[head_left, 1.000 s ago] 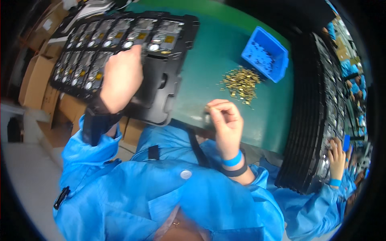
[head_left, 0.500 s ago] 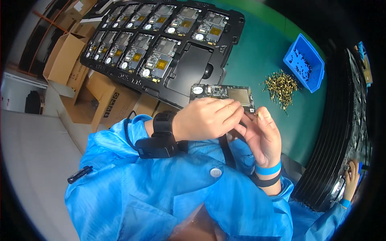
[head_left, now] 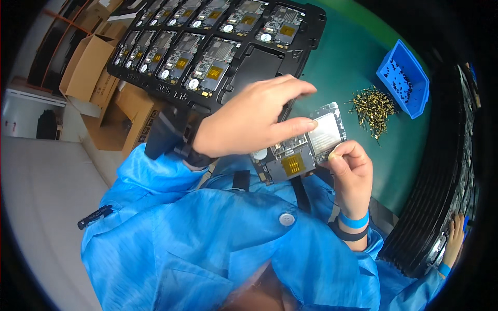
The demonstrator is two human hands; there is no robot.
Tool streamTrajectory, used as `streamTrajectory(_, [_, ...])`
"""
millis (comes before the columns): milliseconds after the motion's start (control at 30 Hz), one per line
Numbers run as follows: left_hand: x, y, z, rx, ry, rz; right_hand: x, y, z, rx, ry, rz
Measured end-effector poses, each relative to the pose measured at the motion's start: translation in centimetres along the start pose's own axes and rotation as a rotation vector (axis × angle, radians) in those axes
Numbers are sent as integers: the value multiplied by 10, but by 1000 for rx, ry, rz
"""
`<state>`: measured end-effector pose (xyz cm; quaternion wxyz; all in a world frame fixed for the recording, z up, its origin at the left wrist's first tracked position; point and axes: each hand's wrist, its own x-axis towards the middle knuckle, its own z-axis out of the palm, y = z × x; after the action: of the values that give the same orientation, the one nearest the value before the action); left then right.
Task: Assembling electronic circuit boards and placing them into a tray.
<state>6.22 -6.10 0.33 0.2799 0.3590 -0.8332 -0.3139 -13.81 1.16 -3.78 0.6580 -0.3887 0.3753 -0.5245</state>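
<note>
A circuit board (head_left: 288, 167) with a silver metal shield, a patch of amber tape and a round white sticker is tilted in front of me. My right hand (head_left: 353, 171) pinches it by the corner nearest that hand; whether a small part is also between those fingertips is hidden. Over the board's far left side reaches my left hand (head_left: 254, 116), its thumb touching the shield and its fingers stretched out, apart from the thumb. Beyond it lies a black tray (head_left: 254, 67) with several similar boards in rows.
On the green tabletop (head_left: 342, 57) lies a pile of small gold-and-black cable pieces (head_left: 372, 110), beside a blue bin (head_left: 404, 83) with small dark parts. Black stacked trays (head_left: 430, 171) rise at the right, near another person's hand (head_left: 455, 238). Cardboard boxes (head_left: 85, 70) stand at left.
The board has turned to show its shield and amber tape toward me. My left hand has opened out and shifted up and left; my right hand now pinches the board's corner.
</note>
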Motion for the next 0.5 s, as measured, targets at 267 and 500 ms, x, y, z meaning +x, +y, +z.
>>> streamTrajectory(267, [-17, -5, 38, -592, -256, -331, -6, -7, 0, -485, -164, -39])
streamTrajectory(500, [-20, -1, 38, -496, -188, -241, -8, -7, -1, -410, -128, -32])
